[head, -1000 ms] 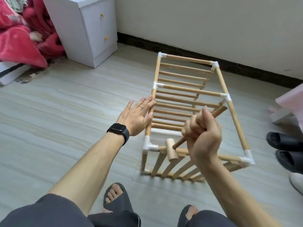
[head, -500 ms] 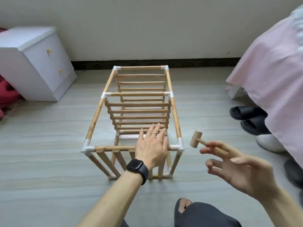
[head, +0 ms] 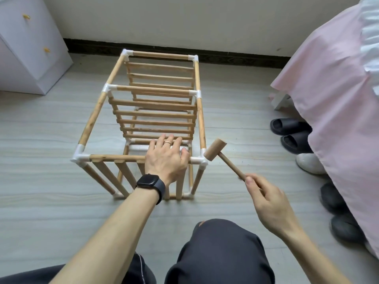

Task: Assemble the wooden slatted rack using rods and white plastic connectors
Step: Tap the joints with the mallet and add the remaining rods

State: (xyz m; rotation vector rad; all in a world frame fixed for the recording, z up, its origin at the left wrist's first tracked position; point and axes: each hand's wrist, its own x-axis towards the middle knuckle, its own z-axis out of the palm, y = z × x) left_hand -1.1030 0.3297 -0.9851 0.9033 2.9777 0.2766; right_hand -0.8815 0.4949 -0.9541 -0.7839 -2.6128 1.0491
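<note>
Pressing on the near top rod (head: 117, 157) of the floor-standing wooden slatted rack (head: 155, 114), left hand (head: 166, 162) spread; right hand (head: 266, 199) pinches the wooden mallet (head: 215, 149), head against the near-right white connector (head: 198, 160).

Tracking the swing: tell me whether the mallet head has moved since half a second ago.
Yes. The mallet head moved left, closer to the rack's near right connector.

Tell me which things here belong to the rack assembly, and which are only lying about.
Belonging to the job: wooden rack, white connector, wooden mallet, left hand, right hand.
Only lying about: black slippers, white cabinet, pink bedcover.
</note>
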